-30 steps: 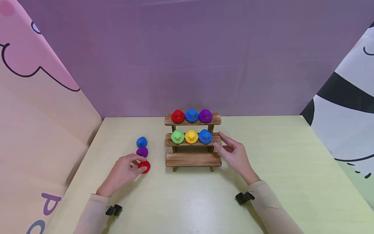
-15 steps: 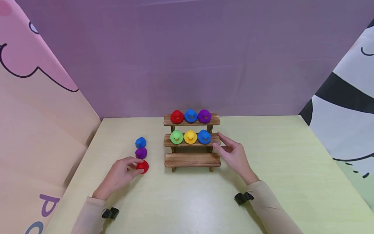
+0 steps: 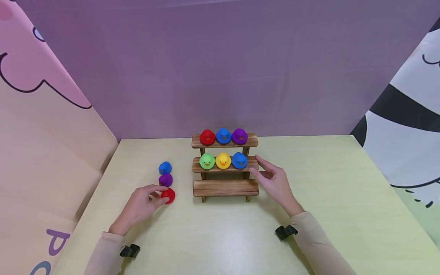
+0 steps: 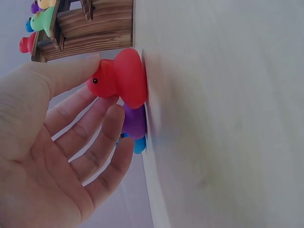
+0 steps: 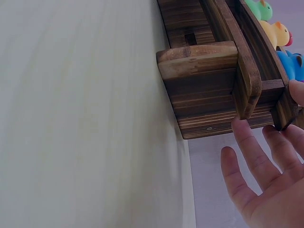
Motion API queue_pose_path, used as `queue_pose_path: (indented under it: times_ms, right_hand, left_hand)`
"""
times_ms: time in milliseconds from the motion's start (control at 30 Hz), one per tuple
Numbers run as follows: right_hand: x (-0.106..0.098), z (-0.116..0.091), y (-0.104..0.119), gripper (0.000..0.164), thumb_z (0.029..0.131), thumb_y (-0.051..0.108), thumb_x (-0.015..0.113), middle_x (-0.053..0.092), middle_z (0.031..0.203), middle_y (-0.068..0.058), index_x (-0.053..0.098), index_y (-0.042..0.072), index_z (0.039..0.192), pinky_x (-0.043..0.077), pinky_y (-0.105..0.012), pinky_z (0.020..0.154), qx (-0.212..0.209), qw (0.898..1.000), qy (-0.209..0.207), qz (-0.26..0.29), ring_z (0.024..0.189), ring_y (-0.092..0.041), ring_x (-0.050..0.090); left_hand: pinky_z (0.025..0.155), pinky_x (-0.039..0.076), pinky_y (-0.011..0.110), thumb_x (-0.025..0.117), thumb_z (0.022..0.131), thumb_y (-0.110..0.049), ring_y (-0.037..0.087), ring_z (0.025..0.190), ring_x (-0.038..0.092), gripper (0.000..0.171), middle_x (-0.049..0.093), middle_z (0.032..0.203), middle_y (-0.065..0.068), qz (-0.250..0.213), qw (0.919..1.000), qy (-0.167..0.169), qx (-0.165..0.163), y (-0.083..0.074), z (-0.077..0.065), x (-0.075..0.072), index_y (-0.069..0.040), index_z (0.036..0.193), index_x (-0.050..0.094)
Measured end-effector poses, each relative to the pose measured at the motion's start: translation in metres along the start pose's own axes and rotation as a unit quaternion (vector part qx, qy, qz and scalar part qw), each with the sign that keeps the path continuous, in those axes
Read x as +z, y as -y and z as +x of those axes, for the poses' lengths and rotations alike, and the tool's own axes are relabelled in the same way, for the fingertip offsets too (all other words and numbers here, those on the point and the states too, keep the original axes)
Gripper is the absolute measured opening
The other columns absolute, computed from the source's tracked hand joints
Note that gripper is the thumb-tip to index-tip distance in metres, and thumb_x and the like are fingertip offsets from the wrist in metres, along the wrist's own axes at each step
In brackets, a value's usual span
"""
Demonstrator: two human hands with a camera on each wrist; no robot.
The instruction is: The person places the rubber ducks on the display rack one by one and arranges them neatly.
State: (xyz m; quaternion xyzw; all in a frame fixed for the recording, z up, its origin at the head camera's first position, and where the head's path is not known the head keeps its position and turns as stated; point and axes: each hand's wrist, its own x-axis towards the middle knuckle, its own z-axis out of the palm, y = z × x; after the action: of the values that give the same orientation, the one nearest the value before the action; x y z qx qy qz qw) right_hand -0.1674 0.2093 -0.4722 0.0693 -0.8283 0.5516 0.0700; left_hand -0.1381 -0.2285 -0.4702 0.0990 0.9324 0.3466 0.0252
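The loosely curved left hand [image 3: 142, 202], drawn slightly back, pinches the nearer red duck [image 3: 170, 195], seemingly secured though unlifted, while the right hand [image 3: 276, 185] grips the wooden stand [image 3: 225, 187].

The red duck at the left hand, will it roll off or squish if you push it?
The red duck would probably slide or tip rather than roll, since its underside looks flattish against the table. It may be light: it's small beside the left hand. Smooth sides could make it slippery; squishiness I can't tell.
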Motion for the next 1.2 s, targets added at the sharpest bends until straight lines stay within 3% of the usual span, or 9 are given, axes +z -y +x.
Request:
queue_pose_path:
  times_ms: [833,1200]
  right_hand:
    - [0.0,0.0,0.002,0.059,0.103,0.032,0.073,0.058,0.155,-0.016,0.056,0.015,0.156,0.056,-0.015,0.086,-0.005,1.0,-0.002,-0.001,0.109,-0.035,0.078]
    - [0.0,0.001,0.001,0.059,0.103,0.033,0.073,0.058,0.156,-0.015,0.056,0.014,0.156,0.056,-0.015,0.085,-0.001,1.0,-0.001,0.001,0.11,-0.036,0.078]
  left_hand:
    - [0.078,0.056,0.035,0.083,0.094,-0.023,0.022,0.093,0.068,0.029,0.079,0.111,0.003,-0.01,0.9996,-0.021,0.016,-0.017,0.002,-0.001,-0.015,0.122,0.08]
    - [0.08,0.055,0.034,0.085,0.092,-0.022,0.02,0.093,0.068,0.032,0.079,0.106,0.003,0.002,0.9984,-0.034,0.044,-0.029,0.005,0.0,-0.014,0.122,0.08]
